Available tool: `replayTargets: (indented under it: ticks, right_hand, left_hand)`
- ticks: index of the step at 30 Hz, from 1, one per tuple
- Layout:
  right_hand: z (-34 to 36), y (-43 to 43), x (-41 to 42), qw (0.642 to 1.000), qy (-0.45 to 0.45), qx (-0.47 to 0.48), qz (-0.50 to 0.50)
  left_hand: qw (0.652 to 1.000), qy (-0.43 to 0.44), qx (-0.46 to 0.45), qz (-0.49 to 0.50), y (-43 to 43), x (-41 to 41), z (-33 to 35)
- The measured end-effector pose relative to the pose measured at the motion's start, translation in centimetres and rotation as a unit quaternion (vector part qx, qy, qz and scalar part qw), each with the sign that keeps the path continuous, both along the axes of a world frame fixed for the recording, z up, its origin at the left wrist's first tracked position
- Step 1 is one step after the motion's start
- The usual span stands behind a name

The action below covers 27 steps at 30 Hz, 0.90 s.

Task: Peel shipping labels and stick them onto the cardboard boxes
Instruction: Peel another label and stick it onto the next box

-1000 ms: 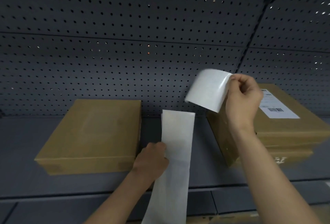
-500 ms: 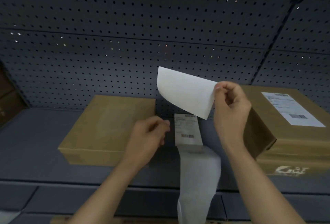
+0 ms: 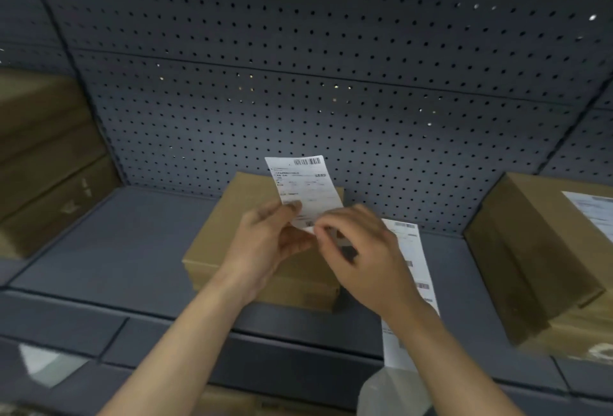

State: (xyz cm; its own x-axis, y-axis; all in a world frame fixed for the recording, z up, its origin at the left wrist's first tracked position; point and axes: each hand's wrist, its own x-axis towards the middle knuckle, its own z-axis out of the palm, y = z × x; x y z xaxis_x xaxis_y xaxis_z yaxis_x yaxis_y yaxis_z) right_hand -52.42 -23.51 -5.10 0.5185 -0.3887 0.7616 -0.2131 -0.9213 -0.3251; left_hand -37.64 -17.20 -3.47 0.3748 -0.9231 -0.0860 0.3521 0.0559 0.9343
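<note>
**A:** Where is the label sitting?

**B:** The label (image 3: 305,187) is standing upright in the air over the middle box (image 3: 225,233), printed side facing the camera. The left hand (image 3: 268,243) is pinching its lower left edge, thumb on the print. The right hand (image 3: 361,256) is curling its fingers onto the bottom right corner and pinching it, though motion blur is smearing those fingertips.

**A:** What is getting lost?

**B:** Both hands are hiding the label's bottom edge, and its small print is reading as grey smudges. The right forearm is covering part of the label strip (image 3: 413,243), which is trailing off the front of the shelf (image 3: 116,243). The right box (image 3: 530,233) and its applied label (image 3: 593,213) are running off the frame's edge. The frame is also cutting off the stacked boxes (image 3: 43,163) at left.

**A:** And room?

**B:** Bare shelf is lying open left of the middle box. A narrower gap is separating it from the right box, with the strip lying there.
</note>
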Motion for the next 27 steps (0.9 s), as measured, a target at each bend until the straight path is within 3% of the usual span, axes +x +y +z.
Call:
replayTargets:
  ticks: [7, 10, 13, 16, 20, 25, 27]
  right_hand:
    - [-1.4, 1.6, 3.8, 0.991, 0.115, 0.064, 0.028]
    - [-1.2, 2.2, 4.7, 0.988, 0.064, 0.140, 0.022]
    - [-1.0, 2.1, 5.4, 0.977, -0.045, 0.198, -0.070]
    - [-0.6, 1.0, 6.3, 0.922, -0.114, 0.345, -0.135]
    - [-0.6, 0.4, 6.8, 0.844, -0.120, 0.514, -0.094]
    - [-0.9, 0.4, 7.2, 0.785, -0.200, 0.586, -0.019]
    - [-1.0, 0.4, 7.2, 0.784, -0.191, 0.590, -0.014]
  left_hand:
    - [0.998, -0.063, 0.026, 0.014, 0.9, 4.5, -1.3]
    - [0.998, -0.054, 0.035, 0.025, 0.9, 6.4, -1.9]
    - [0.999, -0.017, 0.030, 0.011, 1.2, 8.3, -2.0]
    - [0.999, -0.012, 0.023, -0.026, 1.5, 9.7, -2.1]
    - [0.997, -0.017, 0.018, -0.071, 1.5, 10.7, -2.2]
    - [0.995, -0.035, 0.018, -0.095, 1.2, 11.0, -2.5]
    - [0.994, -0.038, 0.019, -0.101, 0.9, 11.1, -2.6]
